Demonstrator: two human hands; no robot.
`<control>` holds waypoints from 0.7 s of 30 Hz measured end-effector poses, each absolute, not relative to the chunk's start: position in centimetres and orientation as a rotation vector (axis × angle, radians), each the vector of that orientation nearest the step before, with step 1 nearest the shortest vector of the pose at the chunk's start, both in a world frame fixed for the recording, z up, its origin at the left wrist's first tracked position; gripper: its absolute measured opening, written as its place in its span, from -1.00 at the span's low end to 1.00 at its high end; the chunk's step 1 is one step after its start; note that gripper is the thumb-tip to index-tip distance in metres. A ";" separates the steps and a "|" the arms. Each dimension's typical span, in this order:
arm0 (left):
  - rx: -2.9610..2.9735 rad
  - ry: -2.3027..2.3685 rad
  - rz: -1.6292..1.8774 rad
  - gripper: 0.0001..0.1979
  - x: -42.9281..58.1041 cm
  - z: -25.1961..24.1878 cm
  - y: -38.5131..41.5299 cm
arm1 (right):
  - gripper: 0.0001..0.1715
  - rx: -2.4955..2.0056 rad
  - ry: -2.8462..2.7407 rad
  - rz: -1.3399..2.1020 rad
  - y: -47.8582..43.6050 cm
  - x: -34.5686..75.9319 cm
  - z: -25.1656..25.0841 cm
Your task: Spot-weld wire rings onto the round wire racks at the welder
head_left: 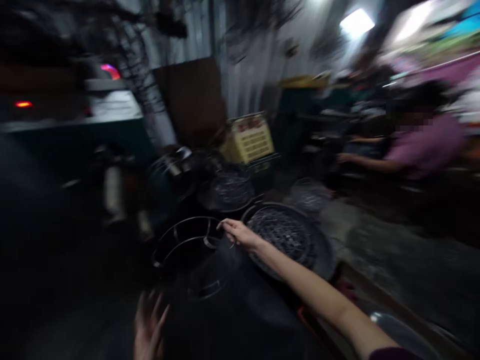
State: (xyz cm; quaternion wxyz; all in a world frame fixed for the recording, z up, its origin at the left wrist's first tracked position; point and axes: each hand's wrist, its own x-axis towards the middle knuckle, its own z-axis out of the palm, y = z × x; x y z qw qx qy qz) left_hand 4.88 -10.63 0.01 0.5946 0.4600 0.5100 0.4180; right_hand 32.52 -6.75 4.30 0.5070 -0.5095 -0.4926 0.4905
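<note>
With the arm stretched forward, my right hand (238, 234) grips the rim of a round wire frame (183, 243), made of metal rings joined by short struts. The frame is tilted over the dark area in front of me. My left hand (149, 325) is lower in the view, fingers spread and smeared by motion, holding nothing. Just beyond my right forearm sits a wide, dark basin (324, 252) heaped with small metal pieces (283, 232), too blurred to name.
Behind are another heaped container (230, 192) and a yellow crate (253, 139) on a dark box. A person in a pink top (431, 147) sits at the right. A green-sided bench (82, 142) stands at the left, and a clear bag-like thing (405, 335) lies at lower right.
</note>
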 end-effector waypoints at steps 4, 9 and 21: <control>1.007 1.217 1.148 -0.17 0.3 -2.7 -10.3 | -0.48 -1.147 -1.187 1.405 -6.8 28.5 1.6; 1.044 1.157 1.172 -0.12 -2.9 -4.3 -10.5 | -0.51 -1.105 -1.216 1.547 -7.0 26.6 -0.4; 1.263 1.328 1.121 -0.37 -3.2 -3.7 -11.2 | -0.15 -1.317 -2.002 0.754 -7.2 27.1 -2.1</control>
